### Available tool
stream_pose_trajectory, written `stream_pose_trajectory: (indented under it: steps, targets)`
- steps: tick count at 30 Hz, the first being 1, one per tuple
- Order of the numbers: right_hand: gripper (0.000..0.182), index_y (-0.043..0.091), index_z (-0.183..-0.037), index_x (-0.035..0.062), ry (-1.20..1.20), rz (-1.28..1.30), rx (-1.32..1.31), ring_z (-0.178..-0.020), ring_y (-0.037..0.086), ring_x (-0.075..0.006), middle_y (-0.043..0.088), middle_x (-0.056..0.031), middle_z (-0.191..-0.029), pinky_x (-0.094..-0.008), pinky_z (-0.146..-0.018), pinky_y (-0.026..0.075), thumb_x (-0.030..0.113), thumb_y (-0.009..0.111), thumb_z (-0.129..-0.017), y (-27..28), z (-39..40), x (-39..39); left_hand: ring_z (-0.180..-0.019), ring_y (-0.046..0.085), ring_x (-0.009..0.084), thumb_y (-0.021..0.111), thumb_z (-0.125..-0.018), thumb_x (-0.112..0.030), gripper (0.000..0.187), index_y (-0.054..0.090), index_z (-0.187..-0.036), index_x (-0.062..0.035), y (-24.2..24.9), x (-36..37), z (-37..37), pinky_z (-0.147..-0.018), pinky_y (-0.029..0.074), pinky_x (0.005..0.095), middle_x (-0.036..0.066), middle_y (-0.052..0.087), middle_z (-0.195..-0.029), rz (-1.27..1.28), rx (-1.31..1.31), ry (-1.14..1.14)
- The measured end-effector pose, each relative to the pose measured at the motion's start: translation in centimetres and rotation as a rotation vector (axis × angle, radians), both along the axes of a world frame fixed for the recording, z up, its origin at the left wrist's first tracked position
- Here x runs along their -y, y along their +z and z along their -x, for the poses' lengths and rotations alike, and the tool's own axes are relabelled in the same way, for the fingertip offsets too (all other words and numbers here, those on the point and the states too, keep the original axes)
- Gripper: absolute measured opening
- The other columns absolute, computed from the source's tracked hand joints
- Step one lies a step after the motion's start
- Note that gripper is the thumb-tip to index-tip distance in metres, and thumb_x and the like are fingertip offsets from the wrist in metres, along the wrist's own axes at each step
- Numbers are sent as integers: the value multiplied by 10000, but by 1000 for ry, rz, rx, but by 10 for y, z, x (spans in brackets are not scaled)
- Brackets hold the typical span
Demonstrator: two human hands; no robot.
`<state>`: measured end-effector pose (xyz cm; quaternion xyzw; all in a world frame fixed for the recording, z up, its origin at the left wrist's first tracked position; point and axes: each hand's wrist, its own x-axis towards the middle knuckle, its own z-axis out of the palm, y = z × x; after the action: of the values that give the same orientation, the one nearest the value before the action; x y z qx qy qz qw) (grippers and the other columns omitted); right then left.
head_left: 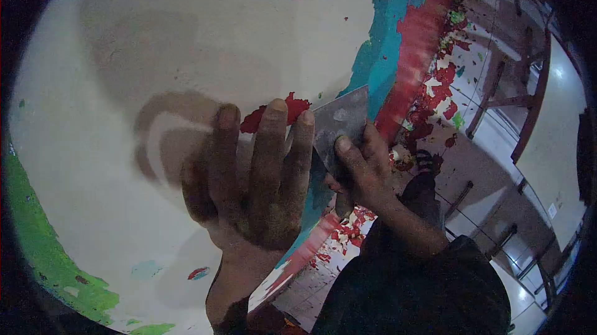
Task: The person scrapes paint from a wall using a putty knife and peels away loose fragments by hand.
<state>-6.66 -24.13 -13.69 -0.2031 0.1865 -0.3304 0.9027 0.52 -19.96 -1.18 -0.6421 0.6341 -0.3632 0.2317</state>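
Note:
My left hand [258,186] lies with its fingers stretched out over the broad off-white surface [205,30], casting a dark shadow to its left. Its fingertips overlap a ragged red paint flake [298,108]. Just to the right, my right hand [367,167] grips a flat metal scraper [342,117], thumb on the near face and fingers behind. The blade's upper corner reaches over a turquoise paint band [379,55] along the surface's right side. Outside that band runs a red painted strip [420,42].
Green paint [56,260] covers the surface's lower left edge. Red, white and green paint flakes [441,83] litter the tiled floor [463,167] beside the red strip. A pale-topped table [553,148] stands at the right, near metal legs. My dark-clothed leg [398,273] is below.

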Motion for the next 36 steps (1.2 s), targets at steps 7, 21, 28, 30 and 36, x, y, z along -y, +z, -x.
stream_pose_trajectory:
  steps: [7, 21, 28, 30, 36]
  targets:
    - [335, 382, -1162, 46, -41, 76, -28, -626, 519, -74, 540, -63, -917, -203, -476, 433, 195, 472, -876, 1, 2, 4, -1122, 412, 319, 531, -750, -276, 378, 549, -1127, -254, 6, 3, 4, -922, 269, 491, 39, 466, -1207, -54, -21, 35]
    - [303, 411, -1062, 33, 182, 5, -70, -474, 497, -68, 534, -40, -701, -192, -352, 372, 266, 478, -880, 2, 9, 9, -1100, 408, 247, 470, -814, -267, 265, 585, -1052, -274, -2, 11, 18, -985, 105, 436, 2, 518, -1185, 46, -17, 183]
    - [260, 420, -1042, 40, 169, -94, 33, -383, 423, -65, 512, -31, -597, -190, -331, 330, 247, 458, -890, 7, 5, 7, -1085, 422, 247, 499, -816, -333, 236, 581, -1036, -319, -5, 9, 15, -981, 103, 429, -29, 548, -1151, 55, 1, 138]
    - [263, 416, -1055, 39, 145, -60, 46, -409, 441, -68, 521, -37, -633, -192, -345, 342, 237, 462, -888, 0, 2, 5, -1085, 423, 250, 505, -815, -340, 238, 579, -1040, -323, -4, 8, 16, -982, 99, 427, -35, 563, -1128, 41, 16, 153]
    - [314, 391, -1120, 36, 45, 22, 64, -545, 499, -74, 534, -48, -791, -196, -424, 405, 218, 476, -879, -6, -3, 6, -1175, 326, 315, 529, -776, -352, 293, 595, -1056, -297, -5, 5, 13, -964, 157, 478, 21, 472, -1224, 10, 42, 139]
